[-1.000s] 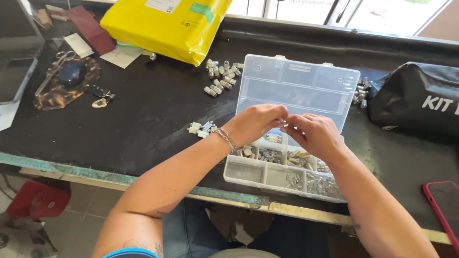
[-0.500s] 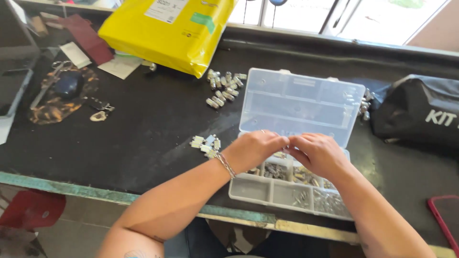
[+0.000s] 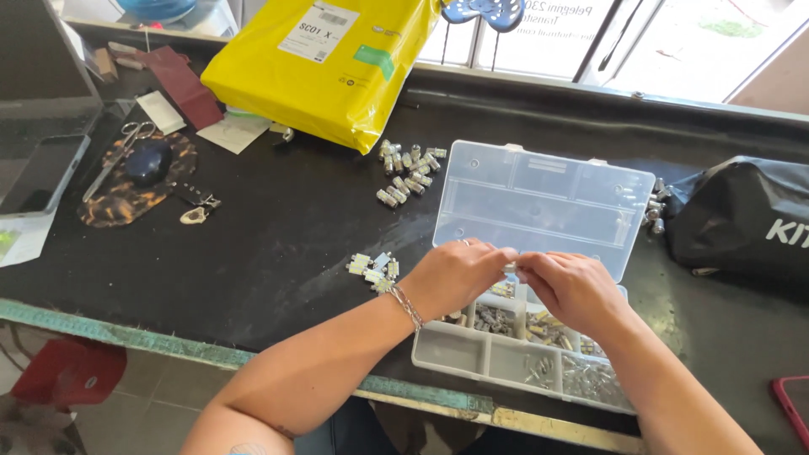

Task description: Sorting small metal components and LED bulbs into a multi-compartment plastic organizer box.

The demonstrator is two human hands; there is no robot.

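Observation:
A clear plastic compartment box lies open on the black worktop, its lid tilted back. Several compartments hold small metal parts. My left hand and my right hand meet fingertip to fingertip above the box, pinching a small metal part between them. A thin bracelet sits on my left wrist. A small cluster of metal parts lies just left of my left hand.
Another heap of metal connectors lies beyond the box, near a yellow mailing bag. A black bag sits at right, a red phone at the right edge. Scissors, a tortoiseshell tray and a laptop are at left.
The camera view has shifted a little; my hands stay joined over the box, fingers still working the small part. The box and loose parts have not moved.

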